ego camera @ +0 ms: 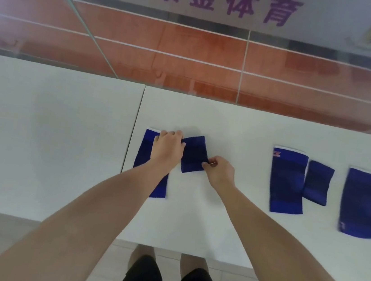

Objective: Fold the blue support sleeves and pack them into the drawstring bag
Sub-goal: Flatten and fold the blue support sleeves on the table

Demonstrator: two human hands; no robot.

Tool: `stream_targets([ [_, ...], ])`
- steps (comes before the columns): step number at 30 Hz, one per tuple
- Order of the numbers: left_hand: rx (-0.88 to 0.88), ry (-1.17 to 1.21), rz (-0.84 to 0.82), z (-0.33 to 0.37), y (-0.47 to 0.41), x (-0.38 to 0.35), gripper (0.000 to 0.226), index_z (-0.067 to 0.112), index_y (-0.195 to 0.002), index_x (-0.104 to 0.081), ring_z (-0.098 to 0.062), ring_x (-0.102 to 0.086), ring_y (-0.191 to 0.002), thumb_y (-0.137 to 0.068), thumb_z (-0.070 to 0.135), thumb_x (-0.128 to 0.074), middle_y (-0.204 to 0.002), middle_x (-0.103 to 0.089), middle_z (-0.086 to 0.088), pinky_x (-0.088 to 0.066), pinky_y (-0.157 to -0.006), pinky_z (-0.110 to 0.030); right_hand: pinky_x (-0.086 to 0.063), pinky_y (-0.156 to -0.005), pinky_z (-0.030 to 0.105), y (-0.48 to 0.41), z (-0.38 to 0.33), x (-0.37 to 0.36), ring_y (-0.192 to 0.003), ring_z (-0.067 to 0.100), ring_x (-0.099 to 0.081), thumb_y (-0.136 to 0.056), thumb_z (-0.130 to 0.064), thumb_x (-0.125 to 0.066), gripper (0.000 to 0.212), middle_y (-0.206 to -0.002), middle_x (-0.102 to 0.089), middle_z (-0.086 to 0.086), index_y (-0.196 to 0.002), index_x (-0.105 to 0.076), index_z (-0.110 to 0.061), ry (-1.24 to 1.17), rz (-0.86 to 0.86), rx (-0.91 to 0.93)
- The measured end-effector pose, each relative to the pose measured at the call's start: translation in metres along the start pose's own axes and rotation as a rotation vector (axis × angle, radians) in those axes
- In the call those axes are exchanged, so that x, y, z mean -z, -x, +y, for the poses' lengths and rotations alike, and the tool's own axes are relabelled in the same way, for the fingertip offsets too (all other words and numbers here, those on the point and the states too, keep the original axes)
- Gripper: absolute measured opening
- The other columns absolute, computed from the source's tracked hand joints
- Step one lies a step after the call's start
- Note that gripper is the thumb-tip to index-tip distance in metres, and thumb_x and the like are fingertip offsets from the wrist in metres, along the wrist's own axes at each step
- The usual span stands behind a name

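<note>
while the small sleeve (194, 154) lies flat just beside the long sleeve (148, 149) on the white table (61, 143), the right hand (219, 172) pinches its right edge between thumb and forefinger. the left hand (167, 147) sits knuckles-up over the long sleeve, fingers curled, thumb at the small one's left edge; whether it truly grips either piece i cannot tell. this looks like the folding step, barely begun: next, the pinched edge needs carrying across to meet the opposite side, kept square. four more sleeves (287, 181) lie unfolded to the right. no drawstring bag is in view. behind the table stands a glass pane (87, 33), with an orange tiled floor (192, 44) beyond and a banner (221, 1) with purple characters.
</note>
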State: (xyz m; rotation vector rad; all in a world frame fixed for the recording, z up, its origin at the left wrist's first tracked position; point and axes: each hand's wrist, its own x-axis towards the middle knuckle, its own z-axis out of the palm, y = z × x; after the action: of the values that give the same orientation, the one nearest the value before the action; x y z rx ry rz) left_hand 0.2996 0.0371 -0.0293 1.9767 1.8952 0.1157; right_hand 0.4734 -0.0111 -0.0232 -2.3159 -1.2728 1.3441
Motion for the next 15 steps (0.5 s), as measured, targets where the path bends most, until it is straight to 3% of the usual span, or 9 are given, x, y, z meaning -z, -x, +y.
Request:
stream_targets([
  [6, -0.091, 0.021, -0.010, -0.026, -0.002, 0.008, 0.031, 0.017, -0.127, -0.056, -0.024, -0.044, -0.121, -0.097, 0.027, -0.055, -0.127, -0.056, -0.002, -0.038, -0.102, -0.039, -0.049, -0.068, 0.033, 0.005, 0.001, -0.001, -0.073, 0.018, -0.057, -0.094, -0.033, -0.064, 0.021, -0.083, -0.060, -0.002, -0.096, -0.055, -0.014, -0.046, 0.053, -0.013],
  [10, -0.243, -0.178, -0.249, -0.067, 0.004, 0.025, 0.045, 0.025, -0.140, -0.049, -0.022, -0.028, -0.140, -0.095, 0.026, -0.055, -0.149, -0.036, -0.001, -0.026, -0.114, -0.042, -0.046, -0.062, 0.034, 0.026, 0.005, 0.002, -0.069, 0.022, -0.056, -0.101, -0.032, -0.049, 0.026, -0.076, -0.060, 0.001, -0.082, -0.053, -0.014, 0.108, 0.083, 0.102],
  [12, -0.259, -0.267, -0.305, -0.084, 0.010, 0.031, 0.048, 0.028, -0.143, -0.046, -0.024, -0.025, -0.142, -0.095, 0.024, -0.055, -0.153, -0.031, -0.003, -0.026, -0.115, -0.043, -0.040, -0.058, 0.032, 0.037, 0.004, -0.004, -0.066, 0.022, -0.052, -0.103, -0.030, -0.041, 0.032, -0.072, -0.056, 0.001, -0.075, -0.048, -0.015, 0.159, 0.049, 0.117],
  [15, -0.236, -0.338, -0.292, -0.102, 0.025, 0.038, 0.050, 0.032, -0.142, -0.043, -0.028, -0.037, -0.131, -0.095, 0.023, -0.054, -0.145, -0.038, -0.006, -0.033, -0.109, -0.043, -0.036, -0.057, 0.027, 0.054, -0.001, -0.022, -0.067, 0.019, -0.046, -0.102, -0.019, -0.038, 0.029, -0.070, -0.049, -0.001, -0.073, -0.041, -0.015, 0.223, -0.042, 0.123],
])
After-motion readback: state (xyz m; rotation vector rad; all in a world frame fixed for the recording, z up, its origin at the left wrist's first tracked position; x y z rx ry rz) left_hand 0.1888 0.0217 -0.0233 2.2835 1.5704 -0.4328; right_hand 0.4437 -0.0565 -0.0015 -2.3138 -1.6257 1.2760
